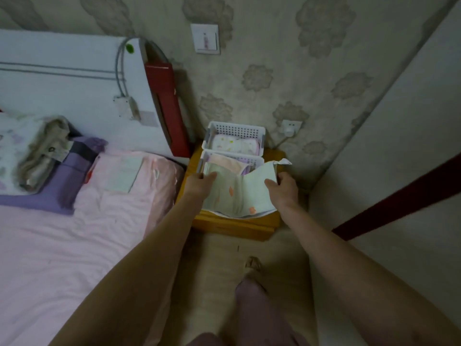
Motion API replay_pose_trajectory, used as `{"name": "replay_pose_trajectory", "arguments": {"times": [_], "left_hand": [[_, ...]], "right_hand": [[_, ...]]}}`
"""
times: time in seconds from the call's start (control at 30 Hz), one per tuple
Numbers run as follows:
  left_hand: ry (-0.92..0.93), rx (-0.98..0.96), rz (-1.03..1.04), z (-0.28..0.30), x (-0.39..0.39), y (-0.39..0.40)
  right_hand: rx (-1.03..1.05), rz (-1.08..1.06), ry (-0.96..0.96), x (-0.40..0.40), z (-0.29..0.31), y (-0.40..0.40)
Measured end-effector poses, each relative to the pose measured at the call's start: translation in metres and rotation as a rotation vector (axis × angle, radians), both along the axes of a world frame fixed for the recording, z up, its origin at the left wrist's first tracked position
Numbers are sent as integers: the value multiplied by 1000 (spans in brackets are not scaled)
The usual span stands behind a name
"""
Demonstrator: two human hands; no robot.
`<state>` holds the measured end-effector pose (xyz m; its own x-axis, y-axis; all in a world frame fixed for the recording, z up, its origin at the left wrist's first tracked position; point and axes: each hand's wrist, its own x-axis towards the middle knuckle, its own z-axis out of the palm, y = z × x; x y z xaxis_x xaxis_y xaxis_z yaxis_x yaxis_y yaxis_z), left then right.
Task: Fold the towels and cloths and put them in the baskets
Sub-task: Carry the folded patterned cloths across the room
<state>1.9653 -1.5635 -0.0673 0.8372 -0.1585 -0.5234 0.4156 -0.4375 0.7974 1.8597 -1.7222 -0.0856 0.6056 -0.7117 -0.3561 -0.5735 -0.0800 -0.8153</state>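
Two white perforated baskets stand on a yellow wooden nightstand (232, 227). The far basket (234, 129) holds a folded white patterned cloth (233, 144). Over the near basket (254, 159) I hold a pale green folded towel (240, 193) with small orange prints. My left hand (200, 184) grips its left edge and my right hand (283, 187) grips its right edge. A pink folded cloth (225, 162) lies in the near basket behind the towel. Most of that basket is hidden by the towel.
A bed with a pink sheet (74, 245) fills the left. On it lie a purple pillow (62, 181), a folded pale cloth (122, 174) and a beige bundle (42, 156). A red board (167, 106) leans by the headboard. A wall socket (290, 128) sits behind the baskets.
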Motion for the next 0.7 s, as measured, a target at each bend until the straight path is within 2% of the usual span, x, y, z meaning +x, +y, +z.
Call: {"name": "replay_pose_trajectory", "arguments": {"times": [0.17,0.3,0.37,0.47,0.7], "left_hand": [[-45,32,23,-29,101,-71],[-123,55,37,-66,186,-121],[-149,74,15,-86,225,-141],[-138,98,-21,-120,275,-166],[-52,169,-106,-184,347,-188]], "right_hand": [[-30,23,43,104,-31,-66],[-167,76,90,190,-119,-126],[-172,81,125,226,-147,-146],[-164,81,135,264,-124,-145],[-128,-14,235,317,-176,-158]]}}
